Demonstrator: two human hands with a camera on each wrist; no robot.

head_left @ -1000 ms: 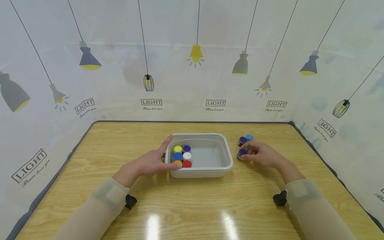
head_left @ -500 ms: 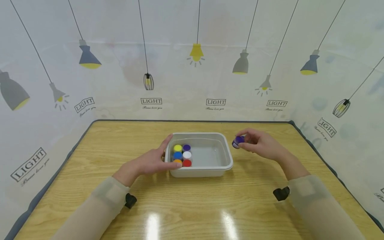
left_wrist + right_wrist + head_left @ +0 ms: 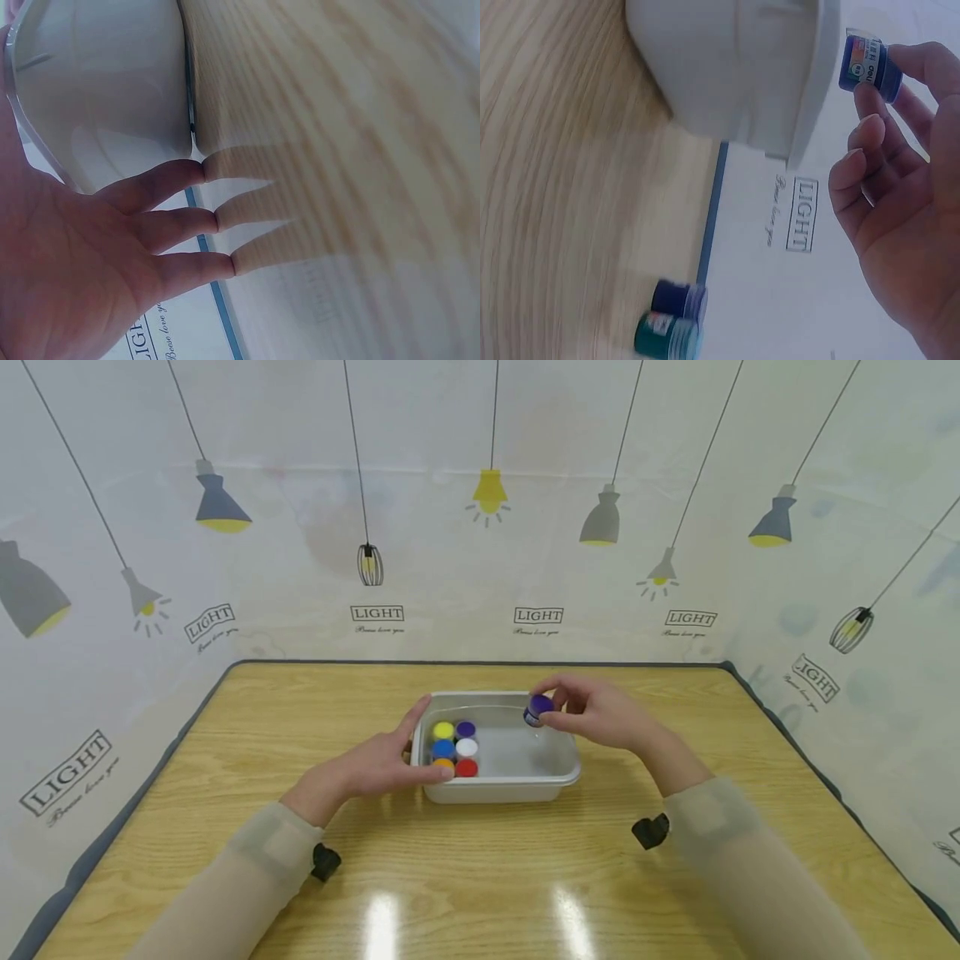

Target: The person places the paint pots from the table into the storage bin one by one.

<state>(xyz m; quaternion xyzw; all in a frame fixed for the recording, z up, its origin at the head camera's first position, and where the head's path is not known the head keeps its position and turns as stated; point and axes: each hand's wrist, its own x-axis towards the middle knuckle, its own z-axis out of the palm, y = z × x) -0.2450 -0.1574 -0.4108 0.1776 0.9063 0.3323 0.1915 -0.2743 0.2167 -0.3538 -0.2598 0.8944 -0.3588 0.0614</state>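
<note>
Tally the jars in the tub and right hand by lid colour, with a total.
Purple lids: 2, one on the held jar
Yellow lid: 1
Blue lid: 1
White lid: 1
Orange lid: 1
Red lid: 1
Total: 7

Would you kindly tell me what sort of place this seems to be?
Probably a small staged workspace: a table, a printed backdrop round three sides, and a tray of jars.

Orange cap point(image 3: 442, 764) partly hidden by L hand point(image 3: 378, 766); held jar point(image 3: 541, 706) too small to read, head cam; tub point(image 3: 495, 792) cut off up top, both wrist cams.
</note>
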